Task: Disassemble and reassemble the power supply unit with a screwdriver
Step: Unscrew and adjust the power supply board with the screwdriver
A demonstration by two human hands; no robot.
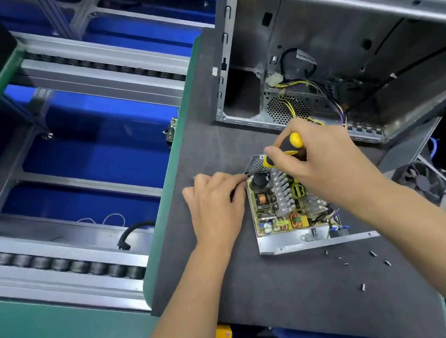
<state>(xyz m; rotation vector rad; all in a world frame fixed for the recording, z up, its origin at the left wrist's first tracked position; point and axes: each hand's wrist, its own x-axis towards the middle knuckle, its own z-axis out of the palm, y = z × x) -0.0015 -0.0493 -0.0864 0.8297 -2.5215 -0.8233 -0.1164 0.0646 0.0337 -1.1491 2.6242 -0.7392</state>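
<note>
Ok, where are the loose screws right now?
In the head view, the small loose metal screws lie scattered on the dark grey mat, just in front of the opened power supply unit, below the right forearm.

No text, brand or number is showing legibly anywhere. The small white tag (303, 55) hanging on the black cable inside the open grey metal computer case (347, 38) is appearing too blurred to read.

Computer case (340, 31) behind power supply unit (289, 216)

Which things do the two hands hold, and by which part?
Right hand grips the screwdriver by its handle. Left hand rests at the power supply unit edge; hold unclear.
</note>
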